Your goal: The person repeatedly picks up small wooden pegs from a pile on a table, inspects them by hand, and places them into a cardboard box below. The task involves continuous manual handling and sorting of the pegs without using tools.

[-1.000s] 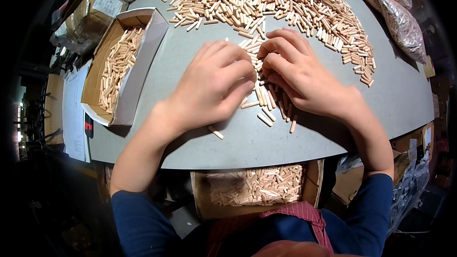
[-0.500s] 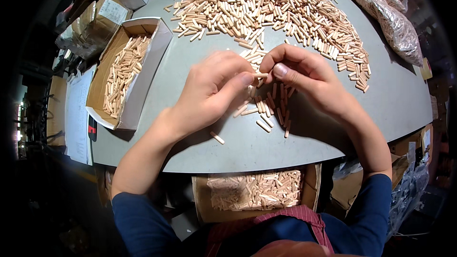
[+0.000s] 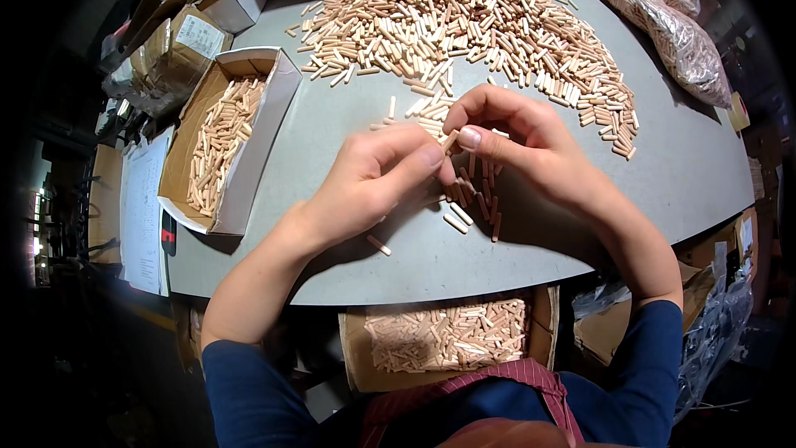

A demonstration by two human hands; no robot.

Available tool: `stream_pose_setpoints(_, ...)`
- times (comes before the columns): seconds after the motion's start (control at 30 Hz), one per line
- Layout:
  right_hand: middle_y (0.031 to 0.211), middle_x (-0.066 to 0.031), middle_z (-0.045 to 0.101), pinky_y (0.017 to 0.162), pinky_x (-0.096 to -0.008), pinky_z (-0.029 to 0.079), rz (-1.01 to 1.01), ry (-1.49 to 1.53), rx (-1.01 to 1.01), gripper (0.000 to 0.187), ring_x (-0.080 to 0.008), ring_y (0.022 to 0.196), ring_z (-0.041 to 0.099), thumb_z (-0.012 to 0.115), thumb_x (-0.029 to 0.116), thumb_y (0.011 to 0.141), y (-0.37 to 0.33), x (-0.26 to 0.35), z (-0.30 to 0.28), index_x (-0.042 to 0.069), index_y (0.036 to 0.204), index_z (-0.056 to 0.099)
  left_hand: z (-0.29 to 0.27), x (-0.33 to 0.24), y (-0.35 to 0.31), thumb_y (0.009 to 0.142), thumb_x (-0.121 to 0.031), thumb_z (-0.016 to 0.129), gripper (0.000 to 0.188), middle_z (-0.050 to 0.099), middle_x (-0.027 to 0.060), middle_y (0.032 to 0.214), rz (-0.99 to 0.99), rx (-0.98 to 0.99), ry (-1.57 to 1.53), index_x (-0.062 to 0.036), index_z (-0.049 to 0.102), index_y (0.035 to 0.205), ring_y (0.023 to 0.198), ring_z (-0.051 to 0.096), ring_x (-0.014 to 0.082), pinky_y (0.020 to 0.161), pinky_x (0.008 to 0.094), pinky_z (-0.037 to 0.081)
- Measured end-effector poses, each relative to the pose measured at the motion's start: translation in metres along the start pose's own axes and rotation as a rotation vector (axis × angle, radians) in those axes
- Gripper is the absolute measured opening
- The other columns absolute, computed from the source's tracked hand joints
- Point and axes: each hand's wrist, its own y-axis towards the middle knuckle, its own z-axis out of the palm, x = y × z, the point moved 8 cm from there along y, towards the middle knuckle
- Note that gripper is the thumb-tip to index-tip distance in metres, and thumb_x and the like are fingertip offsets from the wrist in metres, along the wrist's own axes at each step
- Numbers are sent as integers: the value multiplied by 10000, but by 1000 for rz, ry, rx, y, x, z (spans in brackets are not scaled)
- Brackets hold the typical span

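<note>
Over the grey tabletop (image 3: 332, 274) my two hands meet at a small wooden dowel pin (image 3: 450, 143), tilted between the fingertips. My left hand (image 3: 377, 174) is closed in a pinch on its lower end. The thumb and forefinger of my right hand (image 3: 522, 137) close on its upper end. Partly hidden beneath the hands lies a loose group of dowel pins (image 3: 455, 222). One single pin (image 3: 379, 245) rests apart, near my left wrist. Beyond the hands spreads a large heap of pins (image 3: 464, 12).
At the left stands a long cardboard box (image 3: 269, 129) partly filled with pins, beside paper sheets (image 3: 145, 216). A clear bag of pins (image 3: 676, 41) lies at the back right. Below the table edge, an open carton (image 3: 543, 328) holds more pins. Taped packages (image 3: 170, 66) sit at the far left.
The pin between my fingers has turned from roughly level to steeply tilted. Both hands have shifted slightly, and the view has moved a little.
</note>
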Motion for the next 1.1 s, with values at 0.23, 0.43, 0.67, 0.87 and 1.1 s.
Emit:
stream_pose_setpoints(0.23,1188,-45,674,993,-288,499,-43,-324,-161,275,-118,1122,634,634,169,1061,9,-6,-48,21,1292,639,-76,-9,-10,1107,-245,513,328,726,105,1050,303,-403,-629,11,714,1064,1023,659,213,1019,365,500)
stream_pose_setpoints(0.43,1248,-71,631,855,-286,528,49,-709,-254,468,-106,958,619,651,174,1045,6,-21,-93,82,1483,516,-197,10,-40,1066,-98,475,224,654,143,1129,598,-389,-1375,42,625,1155,1073,604,281,953,454,498)
stream_pose_setpoints(0.67,951,-10,603,638,-280,408,162,-883,-108,313,-99,694,466,676,86,952,5,-22,-83,57,1263,661,-176,16,-23,1066,-117,576,267,688,77,1037,369,-452,-868,61,649,1251,896,637,165,806,317,523)
stream_pose_setpoints(0.87,953,-74,675,694,-319,531,274,-738,32,306,-157,781,638,696,106,907,4,-18,-65,33,1203,669,-100,6,-1,1017,-194,639,215,745,5,994,69,-488,127,-70,755,1149,876,656,90,745,257,507)
stream_pose_setpoints(1.1,978,-49,654,750,-300,533,297,-653,195,395,-131,857,639,716,-6,892,0,-20,-41,48,1277,646,-88,23,1,1029,-194,628,240,717,1,950,-134,-374,601,-63,737,1199,795,603,69,631,253,476)
